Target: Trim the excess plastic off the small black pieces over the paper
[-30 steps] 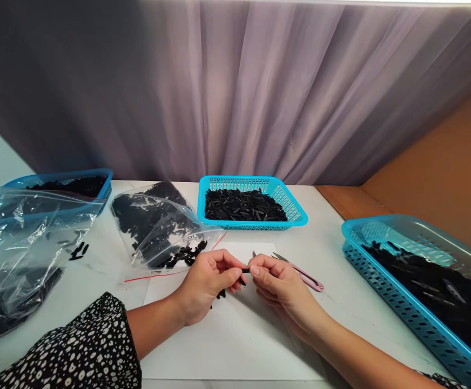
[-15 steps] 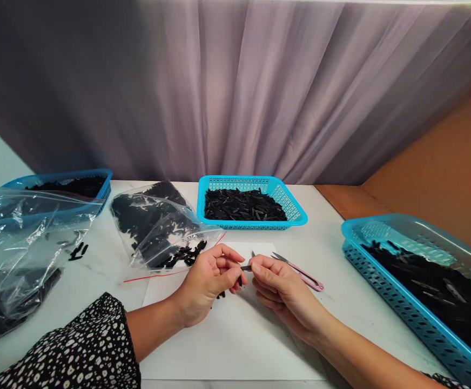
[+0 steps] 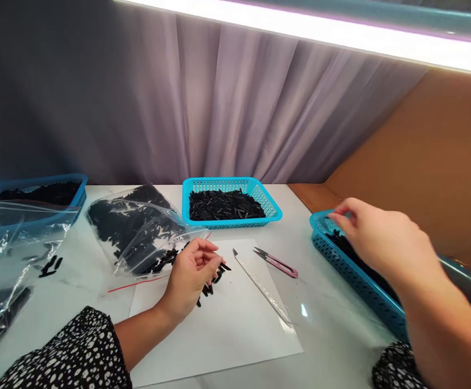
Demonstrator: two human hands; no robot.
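Observation:
My left hand (image 3: 193, 278) is over the white sheet (image 3: 223, 351), fingers curled and thumb bent in. A small black strip (image 3: 224, 266) shows at its thumb tip, apparently held. Several more black strips (image 3: 207, 290) lie on the sheet just beneath. My right hand (image 3: 375, 237) is raised above the near rim of the right blue basket (image 3: 357, 275), which holds black pieces. Its thumb and forefinger are pinched together; anything between them is too small or blurred to make out. Pink thread snips (image 3: 278, 263) and a pointed craft knife (image 3: 260, 286) lie between the hands.
A blue basket (image 3: 231, 222) of black strips stands at the back centre. An open zip bag (image 3: 138, 232) of strips lies left of it. Farther left are another clear bag (image 3: 8, 259), a blue basket (image 3: 82, 197) and several loose strips (image 3: 51, 267). A bright lamp (image 3: 300, 32) crosses overhead.
My right hand has left the left hand's fingertips and moved right, over the right basket. The view has turned rightward, and the craft knife is uncovered. My left hand stays over the sheet.

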